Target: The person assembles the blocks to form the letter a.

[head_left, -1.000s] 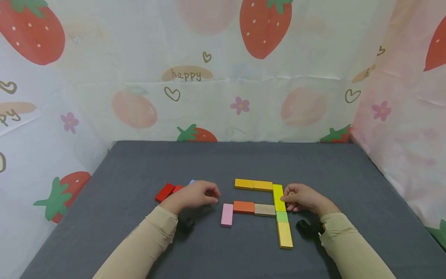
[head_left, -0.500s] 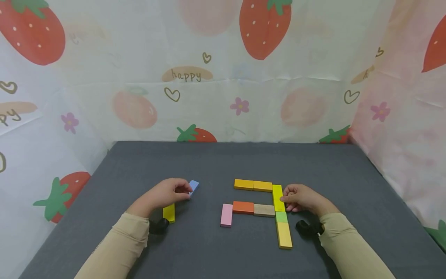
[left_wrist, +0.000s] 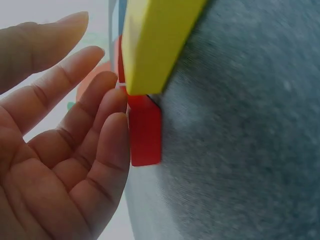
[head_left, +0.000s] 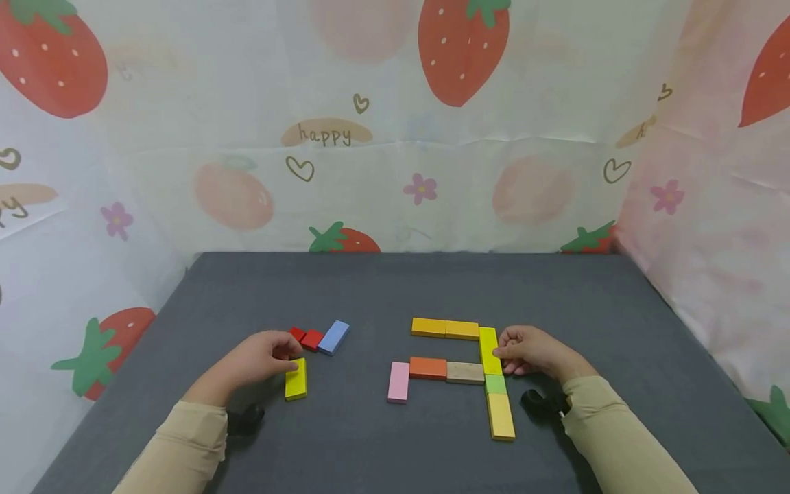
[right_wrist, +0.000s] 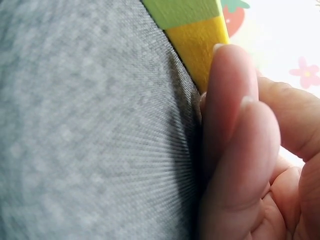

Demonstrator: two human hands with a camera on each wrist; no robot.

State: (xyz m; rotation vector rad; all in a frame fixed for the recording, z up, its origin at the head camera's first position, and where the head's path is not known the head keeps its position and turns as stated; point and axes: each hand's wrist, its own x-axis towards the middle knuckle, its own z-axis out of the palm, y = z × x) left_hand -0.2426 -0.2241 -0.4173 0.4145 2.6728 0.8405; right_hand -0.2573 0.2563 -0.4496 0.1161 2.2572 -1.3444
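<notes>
In the head view my left hand hovers at a flat yellow block, its thumb over the block's far end. The left wrist view shows those fingers loosely bent, apart from the thumb, beside the yellow block and a red block. My right hand rests on the cloth, fingertips at the side of a bright yellow block that joins a green block. Bent fingers cover part of that yellow block in the right wrist view; no grip around it shows.
Two red blocks and a blue block lie beyond my left hand. The arrangement also has orange-yellow blocks, a pink block, an orange block, a wooden block and a pale yellow block. Grey cloth covers the table.
My left hand has moved left and nearer, away from the middle and past the blue block to the yellow block, uncovering the blue and red blocks. My right hand has stayed put.
</notes>
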